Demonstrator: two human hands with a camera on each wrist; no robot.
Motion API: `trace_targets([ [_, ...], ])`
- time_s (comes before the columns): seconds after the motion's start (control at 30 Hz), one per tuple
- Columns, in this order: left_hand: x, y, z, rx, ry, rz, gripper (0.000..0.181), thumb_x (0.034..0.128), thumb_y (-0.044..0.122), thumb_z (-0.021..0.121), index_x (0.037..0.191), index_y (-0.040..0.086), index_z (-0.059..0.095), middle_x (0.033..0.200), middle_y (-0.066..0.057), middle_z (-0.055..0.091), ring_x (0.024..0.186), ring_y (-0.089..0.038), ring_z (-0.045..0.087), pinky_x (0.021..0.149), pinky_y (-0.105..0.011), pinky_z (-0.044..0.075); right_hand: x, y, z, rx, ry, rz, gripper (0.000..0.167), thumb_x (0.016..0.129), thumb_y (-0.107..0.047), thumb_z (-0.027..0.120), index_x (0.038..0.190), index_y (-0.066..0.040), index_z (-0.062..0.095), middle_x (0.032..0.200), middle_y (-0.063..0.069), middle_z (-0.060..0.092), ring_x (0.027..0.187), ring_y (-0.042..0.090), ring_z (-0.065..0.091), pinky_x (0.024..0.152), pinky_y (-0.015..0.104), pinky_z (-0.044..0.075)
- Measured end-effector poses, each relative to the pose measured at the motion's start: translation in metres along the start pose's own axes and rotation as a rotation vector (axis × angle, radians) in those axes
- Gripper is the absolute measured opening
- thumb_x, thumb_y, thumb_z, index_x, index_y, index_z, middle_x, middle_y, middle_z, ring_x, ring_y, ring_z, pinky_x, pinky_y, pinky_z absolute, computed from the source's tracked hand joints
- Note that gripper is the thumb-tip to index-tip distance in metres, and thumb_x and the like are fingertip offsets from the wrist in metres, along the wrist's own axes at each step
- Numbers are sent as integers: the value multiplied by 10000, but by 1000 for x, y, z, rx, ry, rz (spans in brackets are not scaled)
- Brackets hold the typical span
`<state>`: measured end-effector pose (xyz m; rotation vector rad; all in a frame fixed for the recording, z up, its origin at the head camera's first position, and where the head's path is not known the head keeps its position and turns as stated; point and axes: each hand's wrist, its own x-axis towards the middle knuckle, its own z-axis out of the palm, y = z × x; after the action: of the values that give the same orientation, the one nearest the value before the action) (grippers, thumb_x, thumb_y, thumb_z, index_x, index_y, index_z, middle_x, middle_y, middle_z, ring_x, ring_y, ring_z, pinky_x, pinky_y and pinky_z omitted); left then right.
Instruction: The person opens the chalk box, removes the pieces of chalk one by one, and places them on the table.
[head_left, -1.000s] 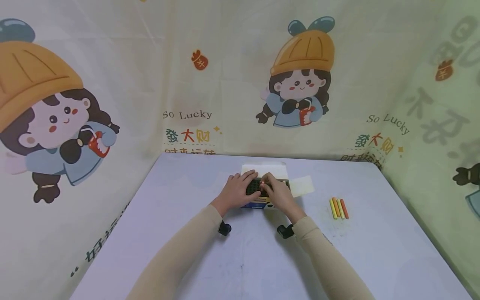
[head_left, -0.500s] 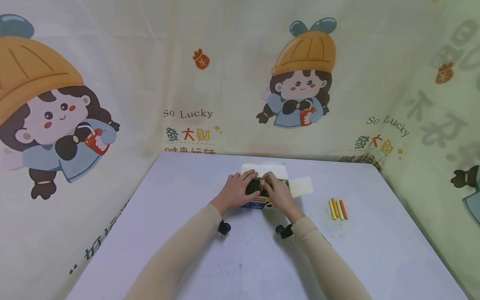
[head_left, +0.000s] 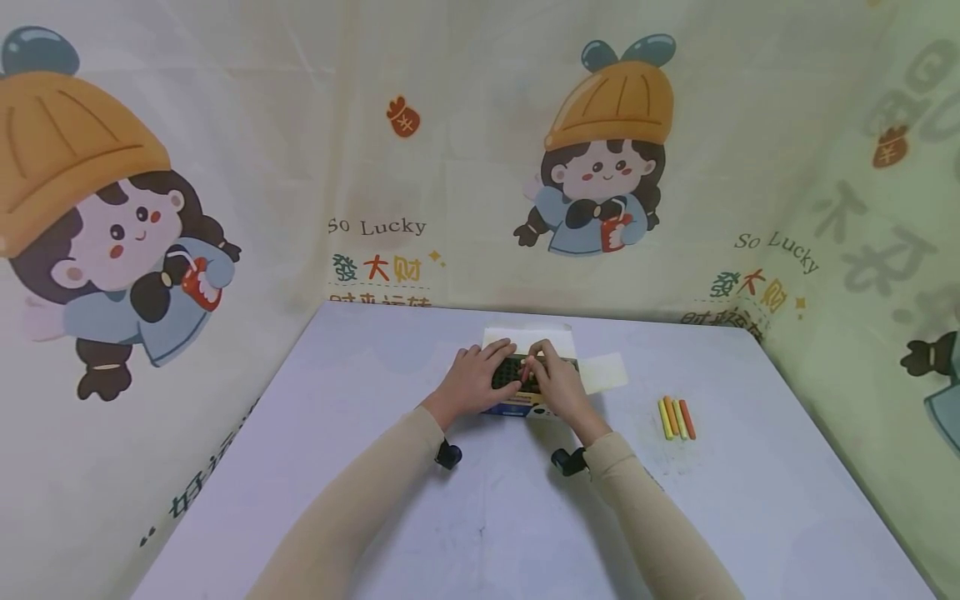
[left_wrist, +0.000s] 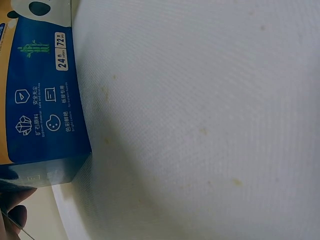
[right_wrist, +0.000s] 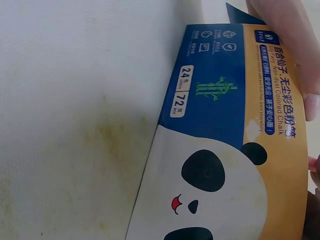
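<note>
A box of colored chalk point(head_left: 513, 410) stands on the table with its top open, showing a dark holder point(head_left: 507, 373) with rows of holes. My left hand point(head_left: 474, 383) grips the box's left end, its thumb lying along the near top edge. Over the holder, my right hand point(head_left: 560, 387) pinches a reddish chalk stick point(head_left: 526, 372) between thumb and fingers. In the right wrist view, the box front point(right_wrist: 215, 95) carries a panda print and "Non-dust Colored Chalk". The left wrist view shows the blue front point(left_wrist: 45, 90); most of the left hand is out of that frame.
To the right, several yellow, orange and red chalk sticks point(head_left: 677, 418) lie side by side on the white table point(head_left: 480, 517). A white flap point(head_left: 604, 372) sticks out from the box's right end, and the raised lid point(head_left: 528, 339) is behind it. Printed cloth hangs around the table.
The chalk stick in my right hand shows more of its length and is tilted now. The right fingers have shifted slightly. My left hand stays on the box.
</note>
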<state>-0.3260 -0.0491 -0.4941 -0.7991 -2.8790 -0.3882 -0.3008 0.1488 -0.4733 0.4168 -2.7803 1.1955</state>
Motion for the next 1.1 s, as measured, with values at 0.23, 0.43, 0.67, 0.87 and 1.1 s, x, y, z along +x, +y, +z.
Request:
trace_targets([
  [0.23, 0, 0, 1, -5, -4, 1, 776, 995, 687, 456, 1630, 254, 353, 1679, 33, 347, 1299, -353, 538, 1028, -530, 415, 0, 0, -2, 46, 15, -3, 142, 1133, -254, 413, 1165, -133, 480, 1039, 117, 786, 711, 234, 676, 662, 363, 537],
  [0.43, 0, 0, 2, -9, 8, -2, 775, 992, 679, 461, 1626, 244, 364, 1675, 27, 355, 1293, -351, 539, 1030, -532, 414, 0, -1, -4, 51, 22, -4, 139, 1139, -252, 391, 1173, -133, 453, 997, 107, 788, 501, 148, 429, 547, 308, 411],
  [0.67, 1, 0, 2, -8, 11, -5, 776, 991, 676, 471, 1626, 241, 365, 1672, 27, 360, 1276, -345, 544, 1025, -533, 417, 0, -2, -6, 66, 16, -4, 184, 1142, -284, 358, 1194, -129, 442, 941, 95, 776, 589, 187, 557, 594, 319, 438],
  [0.87, 1, -1, 4, -9, 13, 1, 780, 992, 689, 461, 1626, 245, 364, 1673, 28, 358, 1279, -350, 546, 1019, -537, 418, -1, 0, -6, 152, -1, 22, 216, 1145, -315, 316, 1219, -135, 408, 1023, 137, 790, 1039, 360, 742, 771, 412, 589],
  [1.1, 1, 0, 3, -11, 10, -7, 783, 989, 687, 463, 1627, 244, 361, 1676, 34, 351, 1298, -352, 539, 1033, -537, 414, 0, 1, -9, 365, -27, 83, 343, 1138, -376, 255, 1279, -76, 343, 1159, 242, 746, 1133, 411, 709, 785, 369, 626],
])
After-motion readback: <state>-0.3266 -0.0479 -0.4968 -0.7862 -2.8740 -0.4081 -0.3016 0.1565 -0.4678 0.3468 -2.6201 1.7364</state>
